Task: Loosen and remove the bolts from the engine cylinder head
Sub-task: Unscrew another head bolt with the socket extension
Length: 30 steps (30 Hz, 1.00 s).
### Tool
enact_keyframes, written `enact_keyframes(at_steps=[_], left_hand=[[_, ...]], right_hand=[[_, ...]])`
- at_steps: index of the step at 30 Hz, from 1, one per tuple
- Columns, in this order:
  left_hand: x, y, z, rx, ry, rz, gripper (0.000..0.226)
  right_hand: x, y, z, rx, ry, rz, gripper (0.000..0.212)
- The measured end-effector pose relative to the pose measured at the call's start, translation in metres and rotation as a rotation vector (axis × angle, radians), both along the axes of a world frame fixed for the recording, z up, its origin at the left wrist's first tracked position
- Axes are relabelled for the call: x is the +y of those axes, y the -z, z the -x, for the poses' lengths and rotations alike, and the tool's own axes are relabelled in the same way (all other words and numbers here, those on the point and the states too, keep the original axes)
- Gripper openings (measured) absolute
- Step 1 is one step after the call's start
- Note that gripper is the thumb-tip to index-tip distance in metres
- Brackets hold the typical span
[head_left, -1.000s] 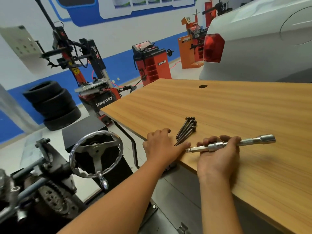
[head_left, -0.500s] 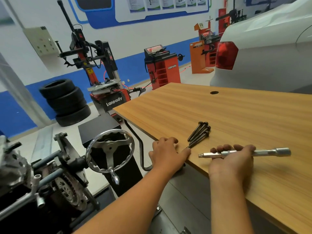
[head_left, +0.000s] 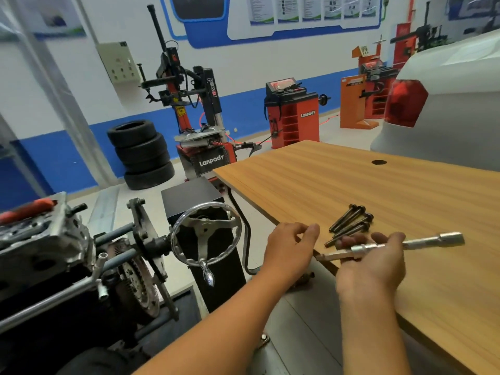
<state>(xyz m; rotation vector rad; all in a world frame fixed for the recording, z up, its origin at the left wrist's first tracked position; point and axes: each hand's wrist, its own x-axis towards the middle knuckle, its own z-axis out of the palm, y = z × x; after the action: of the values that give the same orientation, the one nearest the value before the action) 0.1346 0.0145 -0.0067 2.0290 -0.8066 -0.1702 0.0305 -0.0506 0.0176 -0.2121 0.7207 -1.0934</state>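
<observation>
Head view shows my right hand (head_left: 372,262) above the near edge of the table (head_left: 405,190), its fingers curled round the socket extension bar (head_left: 392,247), which I hold lifted and about level. My left hand (head_left: 288,246) hangs just off the same edge with fingers loosely bent and nothing in them. Several long head bolts (head_left: 350,224) lie together in a bundle on the table near that edge, just beyond the bar, so I judge these are already removed. The engine cylinder head (head_left: 35,234) stands on its stand well apart, at my left. Its top is blurred, so I cannot tell if bolts remain there; maybe some still wait.
</observation>
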Motion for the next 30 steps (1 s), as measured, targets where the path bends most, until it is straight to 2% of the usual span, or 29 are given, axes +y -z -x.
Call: enact_keyframes(at_steps=[1, 3, 5, 9, 11, 15, 19, 22, 25, 28, 30], left_hand=[[0.014, -0.005, -0.001, 0.093, 0.096, 0.012, 0.047], [0.045, -0.012, -0.001, 0.232, 0.291, -0.052, 0.043], [0.081, -0.014, -0.002, 0.34, 0.332, 0.011, 0.04], [0.158, -0.017, -0.006, 0.369, 0.116, 0.293, 0.039], [0.195, -0.021, -0.017, 0.383, -0.039, 0.424, 0.039], [0.271, -0.041, -0.044, 0.369, -0.303, 0.655, 0.022], [0.364, -0.054, -0.061, 0.171, -0.456, 0.728, 0.048], [0.438, -0.056, -0.077, 0.16, -0.569, 0.778, 0.06], [0.508, -0.052, -0.087, 0.198, -0.669, 0.895, 0.041], [0.567, -0.055, -0.098, 0.139, -0.765, 0.943, 0.032], [0.596, -0.065, -0.108, 0.087, -0.812, 0.987, 0.032]], right_hand=[[0.009, -0.002, -0.005, 0.001, -0.097, 0.066, 0.031], [0.03, -0.008, -0.025, 0.047, -0.265, 0.196, 0.023], [0.058, -0.017, -0.046, 0.073, -0.423, 0.334, 0.013], [0.129, -0.044, -0.084, 0.131, -0.785, 0.668, 0.005], [0.172, -0.058, -0.105, 0.122, -0.888, 0.805, 0.006], [0.27, -0.084, -0.144, 0.107, -1.05, 1.044, 0.015], [0.339, -0.105, -0.183, 0.112, -1.048, 1.298, 0.023], [0.373, -0.12, -0.229, 0.207, -0.925, 1.477, 0.017], [0.406, -0.13, -0.286, 0.385, -0.828, 1.796, 0.008], [0.435, -0.136, -0.343, 0.639, -0.764, 2.207, 0.032], [0.447, -0.141, -0.374, 0.801, -0.828, 2.355, 0.039]])
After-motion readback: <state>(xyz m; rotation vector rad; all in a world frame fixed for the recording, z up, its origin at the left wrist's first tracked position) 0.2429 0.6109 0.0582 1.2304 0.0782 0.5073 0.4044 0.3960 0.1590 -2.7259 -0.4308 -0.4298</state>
